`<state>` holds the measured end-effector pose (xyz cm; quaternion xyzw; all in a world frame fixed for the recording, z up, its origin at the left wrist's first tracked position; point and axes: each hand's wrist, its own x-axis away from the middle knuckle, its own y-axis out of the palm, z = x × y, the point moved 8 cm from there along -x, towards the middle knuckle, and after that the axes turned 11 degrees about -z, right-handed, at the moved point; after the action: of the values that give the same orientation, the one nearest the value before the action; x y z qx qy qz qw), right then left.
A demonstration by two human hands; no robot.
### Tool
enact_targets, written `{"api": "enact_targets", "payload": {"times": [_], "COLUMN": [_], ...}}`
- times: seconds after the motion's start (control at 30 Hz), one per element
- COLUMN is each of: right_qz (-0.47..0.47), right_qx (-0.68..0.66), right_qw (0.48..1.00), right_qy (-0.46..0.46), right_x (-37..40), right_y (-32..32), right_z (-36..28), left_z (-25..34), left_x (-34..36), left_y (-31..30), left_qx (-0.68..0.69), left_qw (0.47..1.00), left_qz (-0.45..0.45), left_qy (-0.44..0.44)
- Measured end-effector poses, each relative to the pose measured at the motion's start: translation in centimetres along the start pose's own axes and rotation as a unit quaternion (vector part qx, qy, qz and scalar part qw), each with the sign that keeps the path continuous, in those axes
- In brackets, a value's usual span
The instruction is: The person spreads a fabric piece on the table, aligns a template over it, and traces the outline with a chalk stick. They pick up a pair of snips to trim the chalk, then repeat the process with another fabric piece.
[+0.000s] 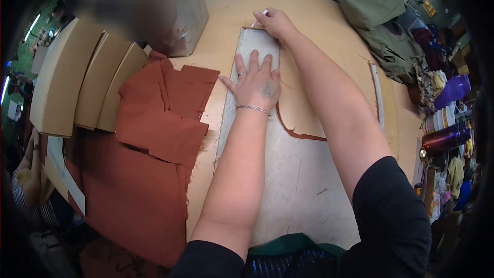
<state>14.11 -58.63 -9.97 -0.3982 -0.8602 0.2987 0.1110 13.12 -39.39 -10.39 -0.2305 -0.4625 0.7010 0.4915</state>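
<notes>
My left hand (256, 86) lies flat with fingers spread on the narrow upper part of a large grey pattern piece (309, 185). A ring and a bracelet are on it. My right hand (277, 22) is closed around a slim white marking pen (265, 12), at the top edge of the pattern piece. The pen's tip points down near that edge. A thin rim of rust-coloured fabric (296, 134) shows from under the pattern along its curve. How much fabric lies beneath is hidden.
Rust-coloured cloth (159, 123) is heaped on the left. Brown cardboard pieces (67, 72) and a grey metal box (193, 15) stand behind it. A green garment (370, 2) lies at the back right. Thread spools (440, 120) and a purple bottle (446, 138) are at the right. Another person's arm (33, 167) shows at far left.
</notes>
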Motion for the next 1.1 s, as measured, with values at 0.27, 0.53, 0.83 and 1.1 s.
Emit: {"api": "enact_targets", "payload": {"times": [0.27,0.53,0.83,1.1], "right_qz": [-0.037,0.004,0.09,0.145], "right_qx": [0.075,0.241,0.095,0.137], "right_qw": [0.996,0.97,0.99,0.98], "right_qy": [0.024,0.024,0.056,-0.018], "right_x": [-1.1,1.1,8.0,16.2], "right_y": [1.9,-3.4,-3.6,-0.9], "right_z": [-0.1,0.9,2.3,-1.4], "left_z": [-0.2,-0.1,-0.9,-1.3], "left_x": [-0.3,-0.1,-0.2,-0.5], "left_y": [0.2,0.0,-1.0,-0.9], "left_qx": [-0.023,0.015,0.008,0.016], "left_qw": [1.0,1.0,0.999,0.999], "left_qz": [0.003,0.001,0.044,0.045], "left_qy": [-0.012,0.004,-0.013,-0.014]}}
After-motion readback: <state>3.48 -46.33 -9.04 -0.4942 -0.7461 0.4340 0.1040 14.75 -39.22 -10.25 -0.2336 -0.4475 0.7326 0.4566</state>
